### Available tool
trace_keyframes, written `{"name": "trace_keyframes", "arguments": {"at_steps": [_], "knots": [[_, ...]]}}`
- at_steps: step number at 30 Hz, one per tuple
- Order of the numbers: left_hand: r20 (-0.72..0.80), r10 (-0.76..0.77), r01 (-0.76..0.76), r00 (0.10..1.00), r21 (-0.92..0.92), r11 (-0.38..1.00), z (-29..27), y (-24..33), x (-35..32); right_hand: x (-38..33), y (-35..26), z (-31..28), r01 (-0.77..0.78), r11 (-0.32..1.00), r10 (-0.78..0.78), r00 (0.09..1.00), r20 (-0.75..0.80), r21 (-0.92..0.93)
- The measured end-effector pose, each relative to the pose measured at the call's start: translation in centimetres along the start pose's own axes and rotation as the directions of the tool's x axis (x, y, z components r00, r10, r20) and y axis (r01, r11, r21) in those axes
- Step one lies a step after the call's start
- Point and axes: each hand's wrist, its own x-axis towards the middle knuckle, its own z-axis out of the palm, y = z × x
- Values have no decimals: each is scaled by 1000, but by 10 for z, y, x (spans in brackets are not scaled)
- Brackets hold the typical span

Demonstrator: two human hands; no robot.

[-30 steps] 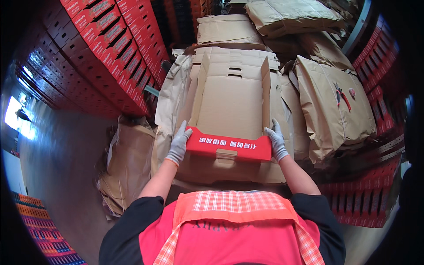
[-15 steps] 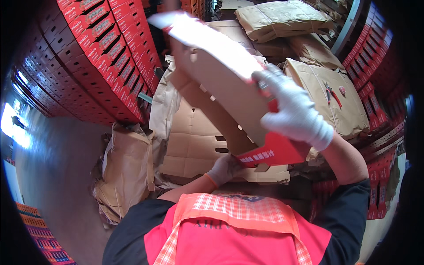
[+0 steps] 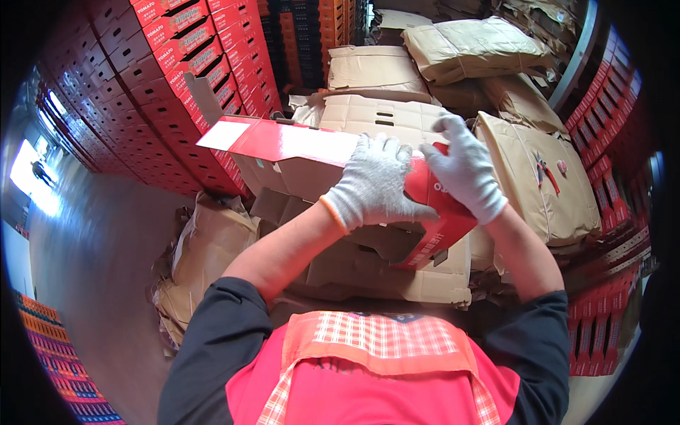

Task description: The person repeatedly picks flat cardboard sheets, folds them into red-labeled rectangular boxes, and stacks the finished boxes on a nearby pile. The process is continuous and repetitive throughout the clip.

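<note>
A partly folded cardboard box (image 3: 446, 216), glossy red outside and plain brown inside, is tilted in front of me. My left hand (image 3: 372, 184), in a pale knit glove, closes over its upper red wall, the thumb stretched to the right. At the box's right corner, my gloved right hand (image 3: 464, 170) grips the red panel with bent fingers. A loose brown flap (image 3: 203, 99) sticks up at the far left end of the box. Flat brown cardboard blanks (image 3: 361, 273) lie under it, partly hidden by the box and my arms.
Tall stacks of red boxes (image 3: 159, 92) rise at the left, with more red boxes (image 3: 602, 319) at the right. Paper-wrapped bundles (image 3: 482, 49) are piled behind. Red-handled pliers (image 3: 545, 176) lie on the right bundle (image 3: 524, 156). A torn paper bundle (image 3: 212, 234) stands at the lower left.
My left hand has moved from the box's lower edge up onto its upper wall. The box has turned, its far end swinging down and left. My right hand stays at the right corner.
</note>
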Motion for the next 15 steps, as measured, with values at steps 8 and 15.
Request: {"name": "trace_keyframes", "arguments": {"at_steps": [8, 15], "knots": [[18, 115, -115, 993, -27, 993, 11, -13, 7, 3, 32, -40, 81, 996, -67, 958, 277, -42], [-180, 94, -107, 979, -62, 992, 22, -13, -3, 33, 22, 9, 473, 857, -383, 850, 361, -203]]}}
